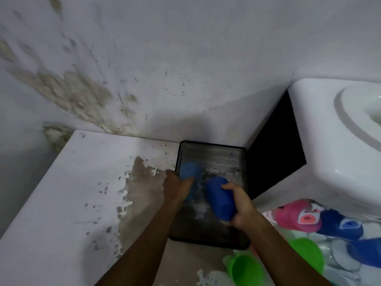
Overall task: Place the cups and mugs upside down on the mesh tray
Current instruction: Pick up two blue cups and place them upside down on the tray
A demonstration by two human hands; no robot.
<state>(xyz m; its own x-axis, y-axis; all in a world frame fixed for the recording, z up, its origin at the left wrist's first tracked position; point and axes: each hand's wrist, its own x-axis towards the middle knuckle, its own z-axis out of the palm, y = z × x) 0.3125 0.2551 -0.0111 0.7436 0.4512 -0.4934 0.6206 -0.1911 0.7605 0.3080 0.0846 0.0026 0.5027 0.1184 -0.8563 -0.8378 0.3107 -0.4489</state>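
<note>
- Clutter sits nearest: a green cup [245,272] lies on its side just off the tray's near corner, with pink [296,215] and dark blue mugs [340,223] heaped to the right; a careless elbow could roll the green one away.
- Right hand [240,205] has its fingers wrapped round a dark blue cup [218,197], held tilted over the mesh tray [210,240]. A wet wall could slip in that grip, and set down still tilted it may tip over.
- Left hand [177,186] closes on a lighter blue cup [190,169] at the tray's left rim; blur hides the exact finger placement. Landing on the rim instead of the mesh would leave it rocking.
- Beyond, the black gap [276,149] beside the white basin [329,141] could swallow a knocked cup.
</note>
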